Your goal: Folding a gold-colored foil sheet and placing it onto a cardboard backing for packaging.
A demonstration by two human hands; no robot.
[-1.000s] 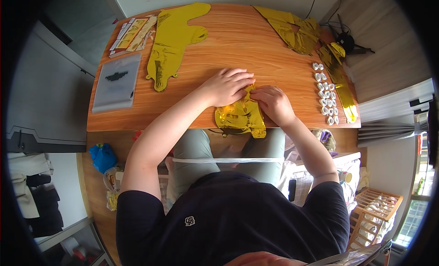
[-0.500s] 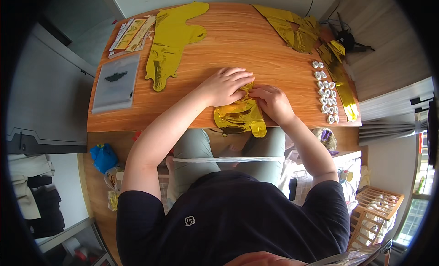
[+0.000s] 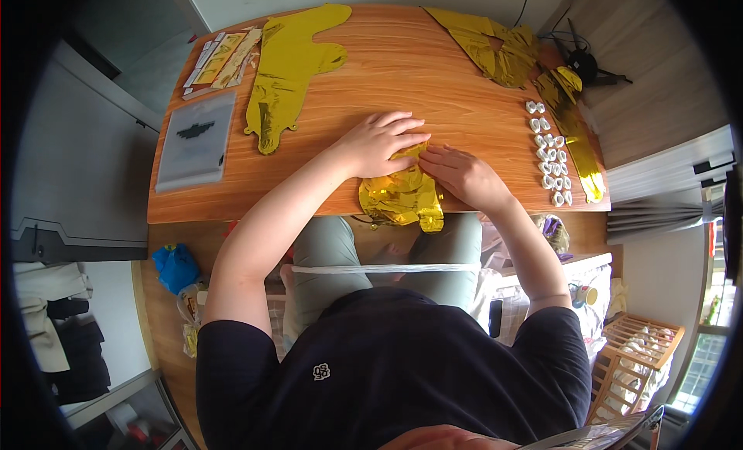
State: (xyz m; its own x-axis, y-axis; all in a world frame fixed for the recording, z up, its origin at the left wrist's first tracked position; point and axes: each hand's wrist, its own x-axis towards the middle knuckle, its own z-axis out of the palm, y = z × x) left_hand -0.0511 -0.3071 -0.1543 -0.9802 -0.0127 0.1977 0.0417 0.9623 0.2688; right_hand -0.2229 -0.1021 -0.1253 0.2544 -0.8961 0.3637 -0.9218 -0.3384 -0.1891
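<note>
Gold foil, shiny and creased, makes up the crumpled sheet (image 3: 396,204) under the person's hands; it lies at the table's near edge, in the middle, its lower end overhanging toward the lap. The left forearm slants in from the lower left, elbow out wide, and the left hand (image 3: 381,146) rests palm down across the sheet's upper left part, its fingers pointing right and slightly parted. It is flat and open, pressing rather than grasping. The right forearm angles up and inward from the lower right; the right hand (image 3: 463,176) lies back upward, fingers nearly straight and close together, their tips on the sheet's upper right edge. Its thumb is hidden, so whether it pinches the foil cannot be told.

Around them spreads the wood-grain table (image 3: 379,78). A larger gold foil shape (image 3: 290,71) lies flat beyond the left hand, with flat packets (image 3: 224,59) just beside it and a clear plastic sleeve (image 3: 197,144) nearer the person, a dark patch showing on it. To the right, small white rolls (image 3: 551,157) stand grouped beside a long gold strip (image 3: 574,129); a creased foil piece (image 3: 499,55) lies farther back. Below, a slatted wooden crate (image 3: 636,345) holds pale cloth, and a blue bag (image 3: 176,269) sits on the floor, its contents unseen.
</note>
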